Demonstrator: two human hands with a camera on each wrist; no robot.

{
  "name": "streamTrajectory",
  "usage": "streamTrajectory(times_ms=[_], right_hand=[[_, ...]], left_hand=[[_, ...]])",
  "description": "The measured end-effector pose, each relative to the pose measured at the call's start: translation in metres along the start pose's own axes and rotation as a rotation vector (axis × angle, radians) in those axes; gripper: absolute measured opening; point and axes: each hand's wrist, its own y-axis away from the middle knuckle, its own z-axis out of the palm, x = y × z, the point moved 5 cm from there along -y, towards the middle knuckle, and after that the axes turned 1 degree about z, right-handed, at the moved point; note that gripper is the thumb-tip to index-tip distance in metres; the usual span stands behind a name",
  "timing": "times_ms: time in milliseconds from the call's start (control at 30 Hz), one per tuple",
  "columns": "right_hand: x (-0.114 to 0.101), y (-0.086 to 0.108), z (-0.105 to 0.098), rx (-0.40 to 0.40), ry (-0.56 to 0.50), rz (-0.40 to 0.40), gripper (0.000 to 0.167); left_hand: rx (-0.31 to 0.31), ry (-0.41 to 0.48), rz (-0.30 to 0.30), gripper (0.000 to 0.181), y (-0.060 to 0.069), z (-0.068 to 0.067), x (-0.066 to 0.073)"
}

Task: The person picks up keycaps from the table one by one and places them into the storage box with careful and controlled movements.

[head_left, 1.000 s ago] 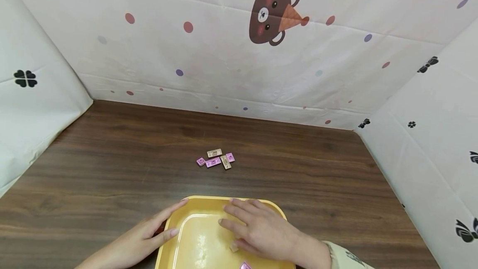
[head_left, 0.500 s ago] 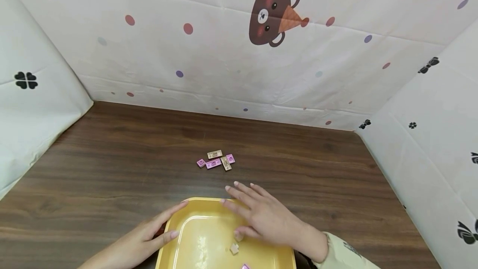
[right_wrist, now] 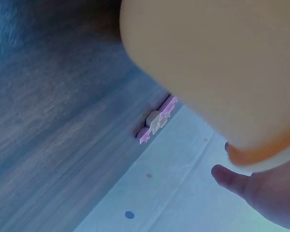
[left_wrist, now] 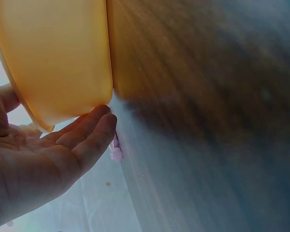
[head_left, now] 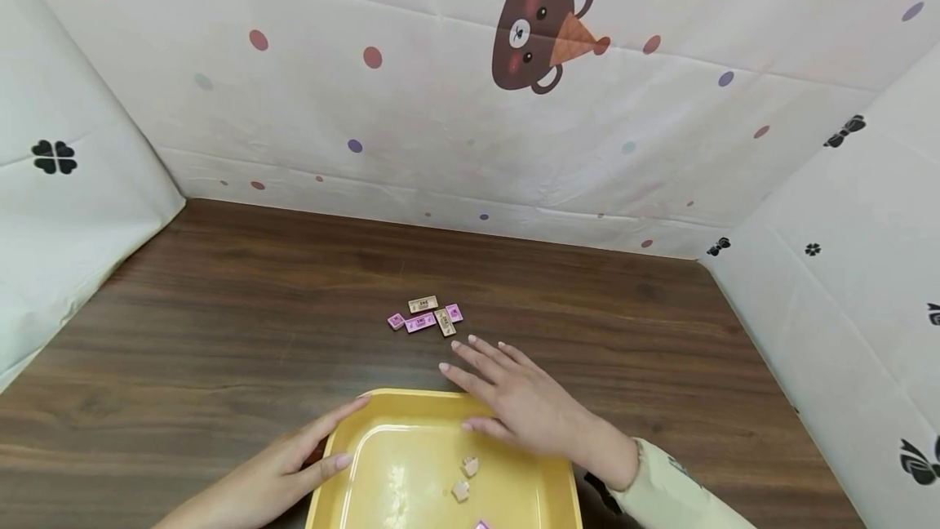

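Observation:
A yellow tray lies at the front edge of the head view. My left hand holds its left rim, thumb over the edge inside and fingers along the outer wall, as the left wrist view also shows. Above the tray's far right part, my right hand is spread with fingers extended past the rim and nothing held. Inside the tray are a beige piece, a second beige piece and a pink piece partly cut off by the frame. Whether the right hand touches the rim is unclear.
On the brown table beyond the tray lies a group of several small pieces, among them a beige tile and a pink tile. A white patterned sheet stands behind and at both sides.
My right hand has moved out from inside the tray toward the far rim, its fingers now beyond it. Both beige pieces are uncovered in the tray. My left hand has stayed put.

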Motion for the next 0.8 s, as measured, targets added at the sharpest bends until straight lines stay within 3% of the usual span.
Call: streamTrajectory(times_ms=[367, 800], right_hand=[[0.017, -0.006, 0.005, -0.029, -0.044, 0.057, 0.060], [0.040, -0.017, 0.011, 0.000, -0.094, 0.095, 0.059]], left_hand=[[-0.011, 0.031, 0.025, 0.054, -0.001, 0.000, 0.001], [-0.030, 0.064, -0.011, 0.054, -0.001, 0.000, 0.000]])
